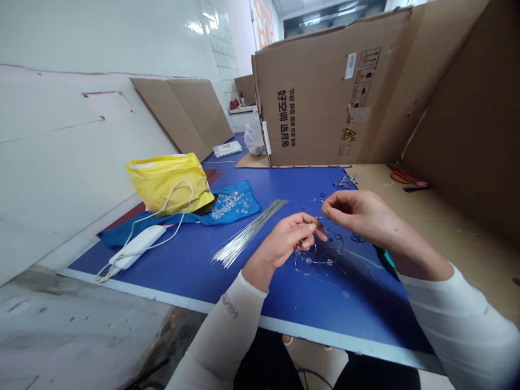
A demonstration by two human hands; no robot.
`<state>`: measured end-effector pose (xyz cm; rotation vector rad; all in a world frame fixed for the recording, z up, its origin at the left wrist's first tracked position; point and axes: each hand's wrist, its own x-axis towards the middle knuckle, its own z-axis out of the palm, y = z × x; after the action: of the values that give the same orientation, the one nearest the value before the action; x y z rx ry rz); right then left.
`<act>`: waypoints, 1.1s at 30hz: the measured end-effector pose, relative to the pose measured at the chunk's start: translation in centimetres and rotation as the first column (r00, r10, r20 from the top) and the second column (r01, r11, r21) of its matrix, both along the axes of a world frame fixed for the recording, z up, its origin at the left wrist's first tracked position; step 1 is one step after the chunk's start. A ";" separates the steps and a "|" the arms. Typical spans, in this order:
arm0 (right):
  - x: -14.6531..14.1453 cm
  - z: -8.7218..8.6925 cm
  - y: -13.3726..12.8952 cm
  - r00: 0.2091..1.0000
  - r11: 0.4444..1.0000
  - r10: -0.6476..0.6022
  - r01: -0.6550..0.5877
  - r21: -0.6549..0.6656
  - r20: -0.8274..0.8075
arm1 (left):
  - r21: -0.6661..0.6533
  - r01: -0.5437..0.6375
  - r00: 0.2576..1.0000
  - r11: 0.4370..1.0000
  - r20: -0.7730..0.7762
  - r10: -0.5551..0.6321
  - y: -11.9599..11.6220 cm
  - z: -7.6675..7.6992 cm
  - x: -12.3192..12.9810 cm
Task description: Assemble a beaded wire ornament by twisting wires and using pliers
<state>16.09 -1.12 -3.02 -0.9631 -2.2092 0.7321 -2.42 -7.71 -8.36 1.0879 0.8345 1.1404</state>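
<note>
Thin wire strung with clear beads hangs beneath my hands over the blue table. My left hand pinches part of this beaded wire between thumb and fingers. Just right of it and slightly higher, my right hand is closed at the fingertips on the wire's upper end, where a small bead shows. A bundle of straight wires lies left of my left hand. Shorter wires lie below my right hand, beside several dark rings.
Clear beads lie on a blue cloth by a yellow bag. A white power strip with a cable is at left. Large cardboard stands behind; orange-handled scissors lie right. A green-handled tool is near my right wrist.
</note>
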 end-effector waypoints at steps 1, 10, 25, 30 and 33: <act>0.0 0.0 -0.1 1.000 1.000 -0.004 0.003 0.021 0.003 | -0.001 0.004 1.000 1.000 -0.005 -0.004 0.0 0.1 0.1; -0.4 0.0 -0.6 0.998 0.983 -0.029 0.018 0.185 0.056 | -0.005 0.024 1.000 1.000 0.017 -0.023 0.0 0.2 0.2; -0.6 0.0 -1.0 0.985 0.977 -0.097 0.066 0.203 0.143 | -0.052 0.025 1.000 0.998 0.014 -0.024 0.0 0.4 0.0; -0.6 0.2 -1.3 0.978 0.979 -0.089 0.051 0.198 0.189 | -0.047 0.013 1.000 0.999 0.022 -0.012 -0.1 0.3 0.1; -0.6 0.2 -1.3 0.983 0.978 -0.088 0.054 0.202 0.161 | -0.045 0.003 1.000 0.999 0.006 -0.003 -0.1 0.3 0.1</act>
<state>15.51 -2.42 -2.84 -1.0296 -2.3277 0.4010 -2.27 -7.83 -8.06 1.0472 0.8500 1.1168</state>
